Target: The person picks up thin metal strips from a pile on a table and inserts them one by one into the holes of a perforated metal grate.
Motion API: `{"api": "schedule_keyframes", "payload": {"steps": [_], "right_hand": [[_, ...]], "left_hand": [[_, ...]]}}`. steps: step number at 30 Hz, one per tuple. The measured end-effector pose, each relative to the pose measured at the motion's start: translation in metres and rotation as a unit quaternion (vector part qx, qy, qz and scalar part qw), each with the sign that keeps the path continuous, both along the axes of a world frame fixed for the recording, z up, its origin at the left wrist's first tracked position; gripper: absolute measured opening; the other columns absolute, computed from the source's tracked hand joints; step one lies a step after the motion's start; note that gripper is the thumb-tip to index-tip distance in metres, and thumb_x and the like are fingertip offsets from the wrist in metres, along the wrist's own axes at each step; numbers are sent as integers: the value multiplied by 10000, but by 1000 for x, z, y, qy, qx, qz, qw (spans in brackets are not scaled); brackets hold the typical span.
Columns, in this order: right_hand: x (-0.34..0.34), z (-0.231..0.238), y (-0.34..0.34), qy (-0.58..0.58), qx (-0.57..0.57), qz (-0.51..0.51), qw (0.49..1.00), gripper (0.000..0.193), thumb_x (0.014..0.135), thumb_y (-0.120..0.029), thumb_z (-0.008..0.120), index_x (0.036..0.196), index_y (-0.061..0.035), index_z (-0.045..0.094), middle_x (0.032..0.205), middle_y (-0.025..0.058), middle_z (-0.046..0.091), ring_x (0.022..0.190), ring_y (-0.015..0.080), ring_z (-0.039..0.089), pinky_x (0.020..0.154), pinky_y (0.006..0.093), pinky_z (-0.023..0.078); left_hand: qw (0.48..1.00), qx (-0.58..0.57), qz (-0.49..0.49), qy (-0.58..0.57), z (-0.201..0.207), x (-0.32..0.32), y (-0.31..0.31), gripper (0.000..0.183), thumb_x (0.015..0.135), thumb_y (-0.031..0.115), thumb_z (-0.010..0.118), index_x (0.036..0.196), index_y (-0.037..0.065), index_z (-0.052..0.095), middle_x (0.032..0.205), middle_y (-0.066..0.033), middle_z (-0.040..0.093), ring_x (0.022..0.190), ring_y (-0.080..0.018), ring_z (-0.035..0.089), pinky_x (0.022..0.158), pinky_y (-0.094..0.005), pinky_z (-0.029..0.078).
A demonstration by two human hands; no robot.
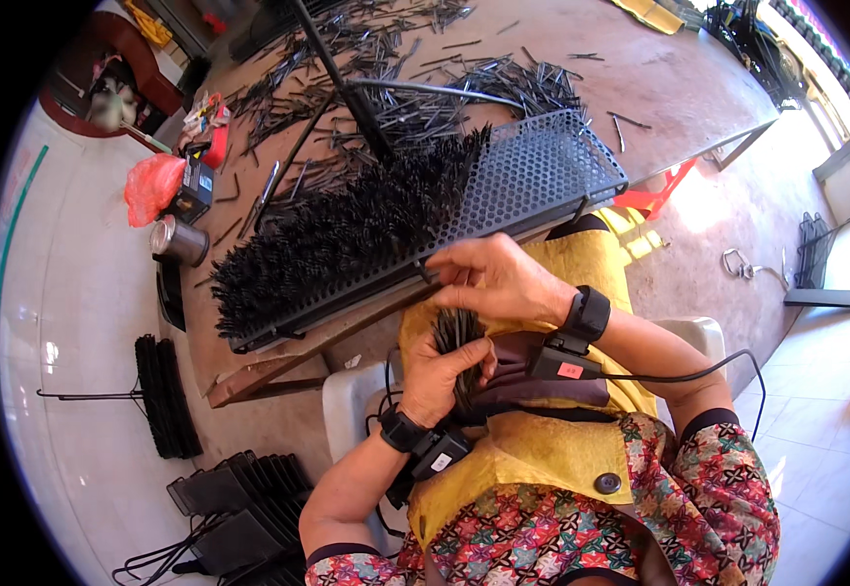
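Observation:
My left hand point(447, 374) is closed around a bundle of thin dark strips point(459, 330), held upright over my lap. Just above it, my right hand point(508, 281) reaches to the near edge of a dark perforated board point(552, 161), with its thumb and forefinger apart. I make out nothing between those fingers. Dense black bristle tufts point(347, 230) fill the left part of the board, while the holes at its right end show bare. The board rests tilted at the table's near edge.
Many loose dark strips point(405, 103) lie scattered over the brown table point(679, 88), beneath a dark upright pole point(347, 88). At its left edge are a metal can point(179, 240) and a red plastic bag point(153, 186). Finished-looking black brush heads point(166, 396) and stacked black frames point(239, 518) stand lower left.

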State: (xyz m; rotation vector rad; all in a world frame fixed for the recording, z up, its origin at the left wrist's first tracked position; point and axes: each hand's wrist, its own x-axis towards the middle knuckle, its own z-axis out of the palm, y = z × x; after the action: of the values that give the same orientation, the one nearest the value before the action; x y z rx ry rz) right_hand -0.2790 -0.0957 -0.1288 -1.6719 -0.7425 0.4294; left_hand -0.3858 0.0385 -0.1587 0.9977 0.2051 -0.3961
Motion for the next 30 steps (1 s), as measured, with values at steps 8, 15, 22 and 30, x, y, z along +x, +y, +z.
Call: {"api": "schedule_keyframes", "payload": {"steps": [8, 15, 22, 30], "right_hand": [[1, -3, -16, -87, -50, 181, 978, 106, 732, -80, 659, 783, 9, 631, 716, 128, 601, 674, 241, 587, 597, 333, 458], [-12, -4, -30, 7, 4, 90, 996, 165, 801, -126, 639, 863, 25, 610, 794, 118, 637, 760, 183, 619, 676, 307, 477], [-27, -11, -30, -36, 51, -23, 998, 183, 814, -126, 614, 867, 47, 589, 756, 154, 625, 708, 201, 608, 650, 310, 475], [-44, 9, -32, -382, -5, 17, 924, 134, 773, -91, 635, 840, -1, 562, 880, 104, 587, 902, 283, 557, 767, 350, 471]], "left_hand": [[991, 17, -132, -8, 1, -2, -1, 189, 826, 67, 628, 974, -13, 541, 739, -55, 582, 608, -131, 566, 511, -236, 443], [987, 34, -158, 14, 6, -1, -3, 178, 864, 106, 607, 990, -5, 549, 741, -40, 579, 615, -114, 546, 518, -229, 428], [984, 87, -158, 1, 1, 0, -1, 146, 836, 116, 649, 910, 12, 578, 691, -13, 561, 572, -88, 520, 477, -213, 383], [957, 231, -140, -104, 2, -4, -2, 130, 812, 116, 680, 794, 10, 607, 668, -6, 583, 573, -73, 530, 505, -203, 401]]}}
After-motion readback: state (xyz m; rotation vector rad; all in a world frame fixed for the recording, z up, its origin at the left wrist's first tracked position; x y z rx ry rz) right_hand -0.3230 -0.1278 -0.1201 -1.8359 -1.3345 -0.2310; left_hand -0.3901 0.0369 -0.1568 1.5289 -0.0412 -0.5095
